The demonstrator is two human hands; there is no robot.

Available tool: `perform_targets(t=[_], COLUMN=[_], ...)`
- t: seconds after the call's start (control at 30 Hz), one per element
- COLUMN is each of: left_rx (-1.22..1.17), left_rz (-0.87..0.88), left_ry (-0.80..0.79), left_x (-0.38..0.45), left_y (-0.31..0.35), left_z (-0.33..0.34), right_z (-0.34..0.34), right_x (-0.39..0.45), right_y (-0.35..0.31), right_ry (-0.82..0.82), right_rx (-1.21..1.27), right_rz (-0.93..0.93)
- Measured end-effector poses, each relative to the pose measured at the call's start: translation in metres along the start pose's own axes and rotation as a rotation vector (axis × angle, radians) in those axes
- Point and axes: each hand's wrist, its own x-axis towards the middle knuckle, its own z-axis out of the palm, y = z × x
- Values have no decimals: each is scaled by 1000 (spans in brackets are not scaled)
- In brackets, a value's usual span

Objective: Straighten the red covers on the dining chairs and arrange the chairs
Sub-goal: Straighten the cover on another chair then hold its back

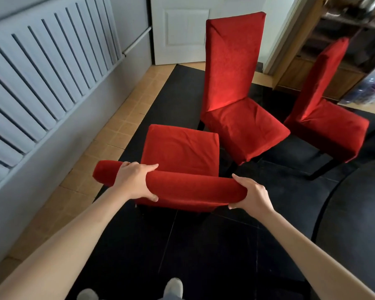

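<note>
Three dining chairs in red covers stand on a black mat. The nearest chair point(180, 150) has its back toward me, and I look down on the top of its backrest. My left hand point(134, 180) grips that top edge near its left end. My right hand point(250, 194) grips the right end of the same edge. A second chair point(234, 68) stands upright behind it, facing me. The third chair point(329, 124) stands to the right, turned partly sideways.
A grey radiator point(48, 68) runs along the left wall above a strip of tan tiled floor point(121, 124). A white door point(182, 29) is at the back. A wooden shelf unit point(333, 68) stands at the back right. A dark round table point(359, 208) edge is at the right.
</note>
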Motion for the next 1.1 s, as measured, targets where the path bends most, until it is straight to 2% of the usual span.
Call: perform_targets(t=[0.5, 0.8, 0.97, 1.1], left_rx=[66, 98, 138, 160], left_rz=[34, 38, 61, 93], left_ry=[2, -84, -159, -160], left_x=[2, 3, 8, 9], left_y=[-4, -2, -5, -10], left_z=[1, -5, -8, -8], right_z=[0, -2, 13, 26], right_x=[6, 10, 20, 21], right_y=[-2, -16, -47, -61], right_ry=[-71, -140, -241, -234], right_rx=[-66, -469, -458, -565], right_rz=[42, 9, -35, -15])
